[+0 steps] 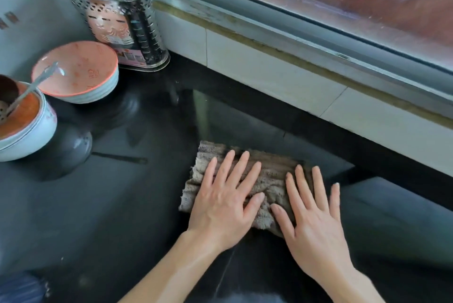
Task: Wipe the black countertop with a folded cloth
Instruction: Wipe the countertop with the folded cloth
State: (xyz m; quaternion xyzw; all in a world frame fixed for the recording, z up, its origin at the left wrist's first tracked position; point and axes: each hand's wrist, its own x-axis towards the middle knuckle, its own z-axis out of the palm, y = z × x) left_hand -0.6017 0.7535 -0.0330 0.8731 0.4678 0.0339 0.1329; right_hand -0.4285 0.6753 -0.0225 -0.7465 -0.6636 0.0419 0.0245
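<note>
A folded grey-brown cloth [272,177] lies flat on the glossy black countertop [117,199], a little right of centre. My left hand [223,204] presses palm-down on the cloth's left half, fingers spread. My right hand [313,219] presses flat on its right half, fingers spread too, with the little finger reaching past the cloth's edge onto the counter. Neither hand grips the cloth; both rest on top of it.
At the left stand a pink bowl [76,72] and a white pot [27,126] with orange contents and a ladle. A perforated metal utensil holder [127,25] stands in the back corner. A white tiled wall [282,74] and window sill run along the back right.
</note>
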